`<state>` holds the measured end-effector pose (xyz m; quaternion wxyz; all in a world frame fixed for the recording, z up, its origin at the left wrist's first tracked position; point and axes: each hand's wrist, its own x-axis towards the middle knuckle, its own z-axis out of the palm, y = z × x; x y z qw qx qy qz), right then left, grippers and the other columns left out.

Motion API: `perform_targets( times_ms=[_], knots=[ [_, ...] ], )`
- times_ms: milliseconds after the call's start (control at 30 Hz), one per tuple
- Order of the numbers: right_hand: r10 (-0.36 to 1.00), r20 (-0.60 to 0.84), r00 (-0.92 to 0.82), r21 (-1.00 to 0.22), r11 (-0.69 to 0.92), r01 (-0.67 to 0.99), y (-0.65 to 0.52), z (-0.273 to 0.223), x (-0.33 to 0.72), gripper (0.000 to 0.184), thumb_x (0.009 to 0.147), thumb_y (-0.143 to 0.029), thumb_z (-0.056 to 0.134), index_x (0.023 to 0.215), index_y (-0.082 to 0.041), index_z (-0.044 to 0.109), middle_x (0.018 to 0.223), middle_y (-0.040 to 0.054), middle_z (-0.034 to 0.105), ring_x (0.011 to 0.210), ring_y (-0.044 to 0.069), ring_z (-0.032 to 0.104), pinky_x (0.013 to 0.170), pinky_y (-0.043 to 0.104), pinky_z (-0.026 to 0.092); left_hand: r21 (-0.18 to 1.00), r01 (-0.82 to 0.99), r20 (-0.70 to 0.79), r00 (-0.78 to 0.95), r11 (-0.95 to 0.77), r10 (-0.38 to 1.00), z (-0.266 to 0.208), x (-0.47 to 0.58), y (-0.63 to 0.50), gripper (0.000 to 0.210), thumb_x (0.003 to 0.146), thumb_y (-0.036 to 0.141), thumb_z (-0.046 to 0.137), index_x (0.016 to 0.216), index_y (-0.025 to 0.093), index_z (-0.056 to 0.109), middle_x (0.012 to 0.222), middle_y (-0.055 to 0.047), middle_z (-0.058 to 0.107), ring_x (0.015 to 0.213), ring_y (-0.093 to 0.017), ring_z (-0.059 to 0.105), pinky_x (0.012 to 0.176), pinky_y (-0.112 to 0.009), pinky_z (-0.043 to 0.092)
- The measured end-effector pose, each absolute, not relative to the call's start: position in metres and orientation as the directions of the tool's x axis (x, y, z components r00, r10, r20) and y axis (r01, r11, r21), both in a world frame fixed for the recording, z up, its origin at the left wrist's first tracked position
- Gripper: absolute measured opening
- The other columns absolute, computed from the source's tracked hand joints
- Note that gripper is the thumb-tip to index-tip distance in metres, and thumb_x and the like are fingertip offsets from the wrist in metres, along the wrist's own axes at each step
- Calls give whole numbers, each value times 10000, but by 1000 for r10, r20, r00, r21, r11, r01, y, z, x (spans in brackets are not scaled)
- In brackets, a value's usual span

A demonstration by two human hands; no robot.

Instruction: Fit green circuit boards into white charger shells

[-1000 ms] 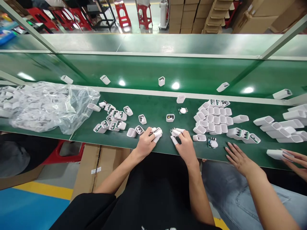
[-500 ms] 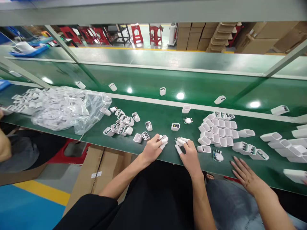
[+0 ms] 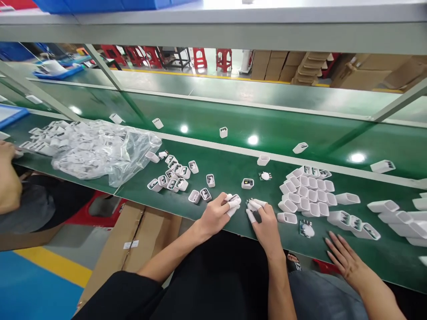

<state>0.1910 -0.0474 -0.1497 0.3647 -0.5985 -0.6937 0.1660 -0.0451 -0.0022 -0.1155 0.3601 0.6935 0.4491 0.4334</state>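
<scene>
My left hand (image 3: 216, 212), with white finger cots on its fingertips, is closed around a white plastic housing (image 3: 235, 198) whose open end faces up. My right hand (image 3: 265, 220), also in finger cots, pinches a small circuit board (image 3: 252, 202) with metal pins; its fingers partly hide it. The two parts are a short gap apart, low over the green bench (image 3: 233, 166). Just beyond my hands stands a housing with a board inside (image 3: 247, 183). A loose circuit board with a white cover (image 3: 265, 176) lies behind that.
Filled housings (image 3: 173, 171) cluster on the left near a clear bag of white parts (image 3: 100, 151). Packed housings (image 3: 307, 191) and another board (image 3: 307, 229) sit to the right. A co-worker's hand (image 3: 347, 258) rests at the right edge. Spaced housings (image 3: 223, 132) lie on the rear green belt.
The view has tilted up slightly, so the scene sits lower. Housings on the rear belt have slid left relative to the bench. Both hands keep nearly the same pose and hold.
</scene>
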Motion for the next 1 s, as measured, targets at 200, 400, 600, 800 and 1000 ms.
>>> perform_targets(
  times_ms=[200, 400, 600, 800, 1000],
  knots=[
    [943, 332, -23, -667, 252, 701, -47, -152, 191, 283, 1137, -325, 654, 1399, -313, 760, 1328, 119, 765, 1265, 343, 719, 1107, 598, 649, 881, 300, 315, 202, -365, 927, -125, -44, 1, 229, 1040, 417, 806, 877, 267, 863, 899, -47, 637, 699, -141, 682, 759, -273, 662],
    [953, 302, 31, -705, 202, 680, -48, -148, 190, 302, 1141, -323, 645, 1424, -284, 743, 1356, 127, 751, 1300, 339, 721, 1156, 597, 628, 987, 7, 163, 16, -163, 987, -124, -27, -8, 238, 881, 425, 980, 1015, 247, 894, 990, -43, 714, 926, -182, 777, 839, -289, 695],
    [961, 270, 54, -739, 171, 652, -47, -139, 190, 325, 1128, -330, 662, 1446, -337, 729, 1343, 145, 759, 1280, 367, 747, 1139, 629, 637, 547, -757, -470, 74, 356, 880, -93, -12, -27, 354, 886, 370, 995, 1173, 224, 848, 1210, -54, 849, 1045, -200, 842, 955, -330, 739],
    [956, 289, 42, -708, 184, 682, -47, -141, 190, 321, 1110, -334, 686, 1425, -365, 743, 1330, 142, 767, 1244, 377, 746, 1089, 631, 648, 250, -852, -696, 171, 459, 698, -58, -12, -22, 238, 1118, 188, 655, 1310, 178, 796, 1211, -68, 869, 955, -173, 863, 988, -316, 746],
    [959, 282, 39, -683, 172, 709, -48, -141, 188, 286, 1128, -334, 675, 1401, -291, 748, 1341, 127, 749, 1250, 334, 713, 1099, 582, 637, 130, -853, -770, 234, 505, 593, -34, -15, -13, 298, 1174, 163, 508, 1371, 126, 728, 1074, -95, 852, 877, -169, 875, 845, -216, 744]
  ],
)
